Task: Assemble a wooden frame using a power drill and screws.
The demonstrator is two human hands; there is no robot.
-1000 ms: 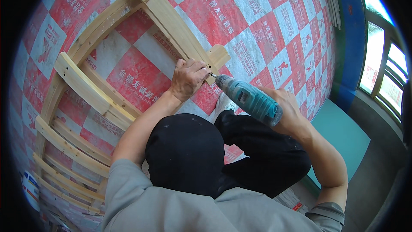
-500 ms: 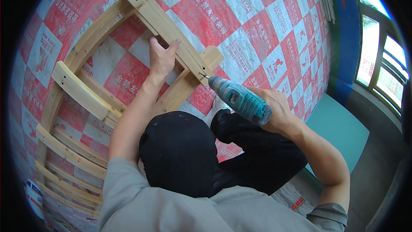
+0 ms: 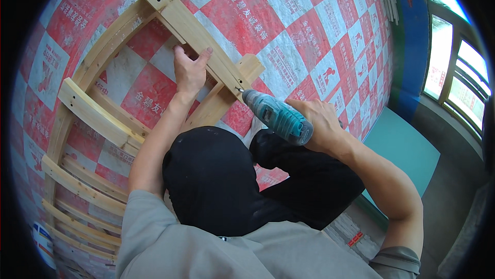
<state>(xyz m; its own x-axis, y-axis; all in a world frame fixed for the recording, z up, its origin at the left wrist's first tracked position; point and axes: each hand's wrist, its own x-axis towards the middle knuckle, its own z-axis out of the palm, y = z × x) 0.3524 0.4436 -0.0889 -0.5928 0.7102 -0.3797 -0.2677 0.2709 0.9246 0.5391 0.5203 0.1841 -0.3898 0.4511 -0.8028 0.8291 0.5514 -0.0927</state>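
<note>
A pale wooden crosspiece (image 3: pixel 198 34) lies across the top of a ladder-like timber frame (image 3: pixel 62 124), with dark holes near both its ends. My left hand (image 3: pixel 190 72) grips this board near its middle, thumb on the upper face and fingers over the near edge. In my right hand (image 3: pixel 320 124) is a teal and grey cordless drill (image 3: pixel 278 116), its handle mostly hidden by the hand. The drill's tip meets the crosspiece's near-right end, beside a hole. Whether a screw sits under the tip is too small to tell.
Red and white printed sheeting (image 3: pixel 247 8) covers the floor under the frame. A teal panel (image 3: pixel 405 147) lies at right, below a window (image 3: pixel 459 67). My bent knee (image 3: pixel 211 176) is close to the frame. A white and blue container (image 3: pixel 44 243) stands at lower left.
The drill has shifted slightly left and forward, and its tip is closer in on the board's end. My left hand keeps its grip; the whole view has moved a little.
</note>
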